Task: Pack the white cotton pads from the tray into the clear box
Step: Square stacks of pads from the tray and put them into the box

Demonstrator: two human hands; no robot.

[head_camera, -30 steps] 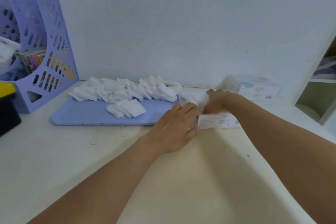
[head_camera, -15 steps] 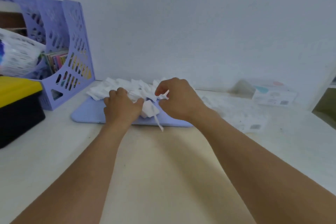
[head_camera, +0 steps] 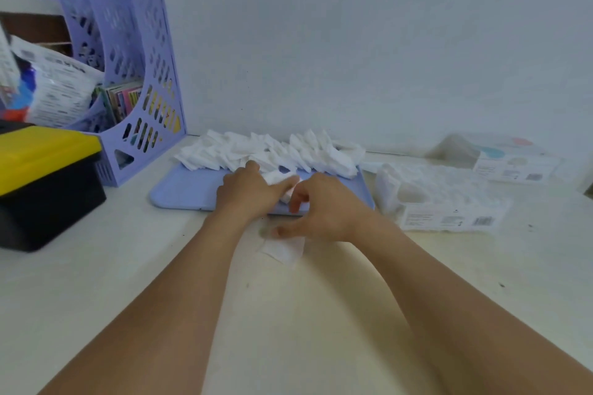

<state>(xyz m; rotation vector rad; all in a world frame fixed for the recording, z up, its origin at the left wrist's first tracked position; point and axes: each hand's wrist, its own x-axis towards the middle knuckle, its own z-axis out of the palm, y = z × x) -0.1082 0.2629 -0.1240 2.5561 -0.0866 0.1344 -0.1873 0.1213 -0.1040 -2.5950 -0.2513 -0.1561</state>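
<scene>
Fingers point(head_camera: 290, 181) of the left hand point(head_camera: 247, 191) curl round a small bunch of cotton pads point(head_camera: 277, 177) over the lilac tray point(head_camera: 183, 191), gathering a load for the clear box point(head_camera: 442, 199) just right, while the right hand point(head_camera: 321, 207) seems to pinch them too, one stray pad point(head_camera: 284, 248) lying on the table.

Pads point(head_camera: 269, 151) lie along the tray's point(head_camera: 186, 192) far edge; the box point(head_camera: 442, 202) sits right of it, a file rack point(head_camera: 134, 80) left.
</scene>
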